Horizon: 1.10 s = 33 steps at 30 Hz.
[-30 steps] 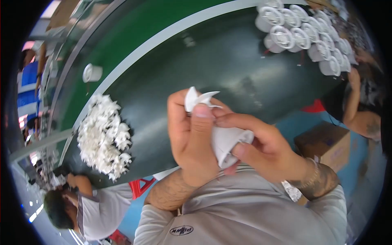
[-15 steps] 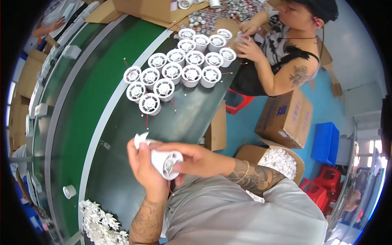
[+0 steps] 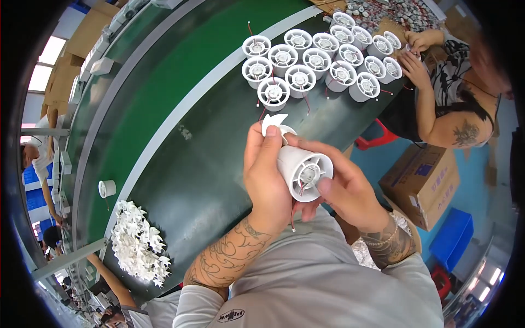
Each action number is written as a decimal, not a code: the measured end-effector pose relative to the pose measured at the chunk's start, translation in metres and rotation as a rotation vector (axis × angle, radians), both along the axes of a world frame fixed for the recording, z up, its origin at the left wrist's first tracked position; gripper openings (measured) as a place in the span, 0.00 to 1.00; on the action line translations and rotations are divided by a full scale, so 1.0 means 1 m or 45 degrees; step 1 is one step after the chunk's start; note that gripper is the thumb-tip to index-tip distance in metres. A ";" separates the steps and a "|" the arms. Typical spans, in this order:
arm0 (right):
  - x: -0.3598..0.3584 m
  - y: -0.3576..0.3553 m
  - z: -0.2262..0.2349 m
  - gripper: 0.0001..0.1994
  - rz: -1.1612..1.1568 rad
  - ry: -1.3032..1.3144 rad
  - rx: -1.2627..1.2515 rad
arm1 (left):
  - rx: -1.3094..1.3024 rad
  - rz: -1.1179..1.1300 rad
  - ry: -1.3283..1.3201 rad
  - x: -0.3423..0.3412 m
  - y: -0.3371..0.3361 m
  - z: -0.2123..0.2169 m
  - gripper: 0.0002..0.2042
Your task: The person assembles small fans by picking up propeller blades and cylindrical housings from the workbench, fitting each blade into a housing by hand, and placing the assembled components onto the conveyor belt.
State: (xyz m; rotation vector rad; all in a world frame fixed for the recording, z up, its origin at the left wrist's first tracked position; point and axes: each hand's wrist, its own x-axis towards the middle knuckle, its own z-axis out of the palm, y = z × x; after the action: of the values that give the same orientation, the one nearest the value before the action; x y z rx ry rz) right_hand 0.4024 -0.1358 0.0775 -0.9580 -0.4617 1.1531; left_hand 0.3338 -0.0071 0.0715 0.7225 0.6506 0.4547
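Head view, only one: left hand has thumb and fingers pinched on a white, curved-blade plastic propeller, blades pointing up past the thumb tip. Right hand is wrapped round a white, round, cup-shaped plastic housing, thumb at the rim of its open end; the underside fingers are mostly hidden. Housing sits between both hands in front of the chest, above the table edge, tilted so the spoked end with its grey centre hub faces the wearer. Left palm sits against its side. Can't tell if propeller and housing touch. Thin red wire hangs below the housing. Dark green tabletop runs under the hands. Far side: group of similar white spoked housings standing close together, several with red leads out. Left side: loose heap of white propellers. One more white housing sits alone on the bright green belt, past the pale edge strip. Upper right: co-worker, both hands at a small part, blurred. Below that, brown cardboard box and blue plastic bin.
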 end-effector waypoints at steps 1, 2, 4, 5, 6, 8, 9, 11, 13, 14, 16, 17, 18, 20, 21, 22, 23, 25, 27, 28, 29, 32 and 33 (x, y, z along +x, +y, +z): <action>0.000 0.002 0.002 0.30 0.042 0.060 -0.069 | 0.014 0.018 0.014 -0.002 -0.002 0.002 0.09; 0.000 0.003 0.002 0.30 0.085 0.119 -0.139 | 0.010 0.028 0.020 -0.005 -0.002 -0.001 0.09; -0.002 0.005 0.000 0.29 0.123 0.141 -0.166 | 0.122 0.061 0.005 -0.011 0.000 -0.008 0.09; -0.004 0.006 -0.001 0.28 0.151 0.159 -0.190 | 0.119 0.074 0.009 -0.013 -0.001 -0.008 0.09; -0.004 0.007 0.000 0.28 0.164 0.161 -0.193 | 0.154 0.106 0.027 -0.016 -0.002 -0.006 0.09; -0.006 0.009 0.003 0.26 0.209 0.233 -0.188 | 0.189 0.147 0.048 -0.022 -0.002 -0.006 0.09; -0.009 0.010 0.001 0.26 0.219 0.235 -0.189 | 0.290 0.148 0.019 -0.024 -0.002 -0.008 0.10; -0.014 0.009 -0.004 0.26 0.154 0.249 -0.162 | 0.390 0.151 -0.007 -0.028 0.000 -0.010 0.10; -0.015 0.007 0.004 0.27 0.204 0.257 -0.199 | 0.357 0.055 0.000 -0.034 0.005 -0.010 0.10; -0.015 0.006 0.008 0.28 0.250 0.263 -0.235 | 0.360 0.058 0.007 -0.036 0.006 -0.011 0.10; -0.018 0.006 0.015 0.28 0.245 0.173 -0.213 | 0.106 0.019 -0.145 -0.038 0.008 -0.012 0.10; -0.020 0.006 0.017 0.29 0.235 0.077 -0.193 | 0.110 0.019 -0.141 -0.040 0.008 -0.012 0.10; -0.021 0.006 0.016 0.29 0.236 0.081 -0.189 | 0.110 0.033 -0.134 -0.041 0.007 -0.013 0.10; -0.022 0.006 0.016 0.29 0.232 0.077 -0.192 | 0.109 0.050 -0.131 -0.041 0.004 -0.013 0.11; -0.023 0.006 0.016 0.29 0.235 0.076 -0.192 | 0.121 0.070 -0.147 -0.042 0.003 -0.013 0.10; -0.024 0.007 0.017 0.29 0.233 0.061 -0.179 | 0.131 0.090 -0.165 -0.043 0.002 -0.013 0.10; -0.026 0.007 0.017 0.29 0.233 0.046 -0.167 | 0.130 0.095 -0.167 -0.045 0.002 -0.012 0.10; -0.029 0.009 0.015 0.28 0.242 0.049 -0.148 | 0.282 0.110 -0.256 -0.048 0.001 -0.010 0.10; -0.034 0.012 0.013 0.28 0.254 0.051 -0.131 | 0.302 0.127 -0.288 -0.052 0.003 -0.009 0.10; -0.038 0.013 0.012 0.28 0.237 0.056 -0.124 | 0.322 0.136 -0.317 -0.054 0.003 -0.008 0.10; -0.041 0.014 0.011 0.27 0.220 0.061 -0.117 | 0.319 0.144 -0.321 -0.057 0.005 -0.008 0.10; -0.047 0.015 0.007 0.26 0.287 0.087 -0.082 | 0.422 0.146 -0.361 -0.066 0.008 -0.011 0.11; -0.049 0.017 0.007 0.26 0.296 0.084 -0.083 | 0.471 0.162 -0.382 -0.068 0.009 -0.012 0.11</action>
State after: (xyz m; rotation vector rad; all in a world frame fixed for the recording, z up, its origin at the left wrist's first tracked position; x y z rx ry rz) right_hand 0.3529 -0.1193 0.0849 -0.9367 -0.4937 1.4128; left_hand 0.2653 0.0016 0.0595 0.9420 0.3323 0.7971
